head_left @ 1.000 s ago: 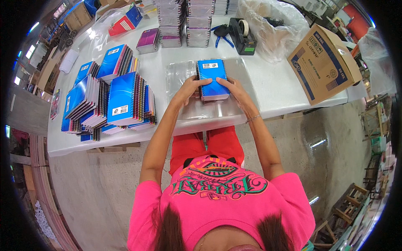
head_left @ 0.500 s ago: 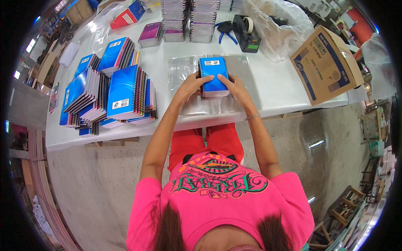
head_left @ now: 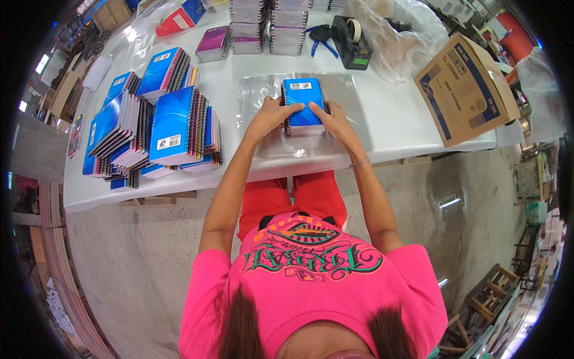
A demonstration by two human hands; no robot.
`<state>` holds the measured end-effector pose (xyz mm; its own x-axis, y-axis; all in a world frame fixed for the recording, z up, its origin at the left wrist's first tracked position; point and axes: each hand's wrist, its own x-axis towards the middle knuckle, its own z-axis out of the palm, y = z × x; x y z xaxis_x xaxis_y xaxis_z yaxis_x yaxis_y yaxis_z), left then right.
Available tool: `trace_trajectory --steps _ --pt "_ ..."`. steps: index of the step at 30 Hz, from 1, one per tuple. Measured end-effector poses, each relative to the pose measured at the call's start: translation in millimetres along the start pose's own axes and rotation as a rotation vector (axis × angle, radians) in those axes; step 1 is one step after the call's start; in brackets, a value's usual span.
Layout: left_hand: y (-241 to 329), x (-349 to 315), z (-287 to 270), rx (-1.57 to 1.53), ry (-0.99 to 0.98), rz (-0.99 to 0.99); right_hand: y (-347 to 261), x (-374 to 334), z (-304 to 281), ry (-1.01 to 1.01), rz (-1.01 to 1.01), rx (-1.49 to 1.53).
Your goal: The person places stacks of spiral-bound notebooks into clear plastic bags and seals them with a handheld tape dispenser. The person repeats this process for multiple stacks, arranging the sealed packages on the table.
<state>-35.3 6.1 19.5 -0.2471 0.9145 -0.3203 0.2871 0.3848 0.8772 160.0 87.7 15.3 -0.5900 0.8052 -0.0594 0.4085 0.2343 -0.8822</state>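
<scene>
A small stack of blue-covered spiral notebooks [head_left: 304,93] lies on clear plastic bags [head_left: 350,90] at the near middle of the table. My left hand [head_left: 271,116] is closed on the stack's left side, its thumb across the top cover. From the right, my right hand [head_left: 336,123] grips the opposite side, thumb also on the cover. Most of the fingers curl down along the edges and are partly hidden. To the left stand several uneven piles of the same kind of blue notebooks [head_left: 172,128], some leaning on one another.
Wrapped notebook stacks [head_left: 246,27] rise at the back, beside a purple-topped one [head_left: 213,42]. Blue-handled pliers [head_left: 323,40] and a black tape dispenser [head_left: 351,45] lie right of them. A crumpled plastic bag [head_left: 397,51] and an open cardboard box [head_left: 463,90] occupy the right.
The whole view has shifted slightly. Both hands keep their hold on the notebook stack, which stays in about the same place on the plastic.
</scene>
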Motion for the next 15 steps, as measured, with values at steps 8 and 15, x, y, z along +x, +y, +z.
trace_trajectory --steps 8,15 --pt "-19 -37 6 0.447 0.593 0.107 46 -23 -30 0.516 -0.010 -0.519" --pt "-65 -34 37 0.786 0.898 0.120 54 -36 0 0.638 -0.128 -0.815"
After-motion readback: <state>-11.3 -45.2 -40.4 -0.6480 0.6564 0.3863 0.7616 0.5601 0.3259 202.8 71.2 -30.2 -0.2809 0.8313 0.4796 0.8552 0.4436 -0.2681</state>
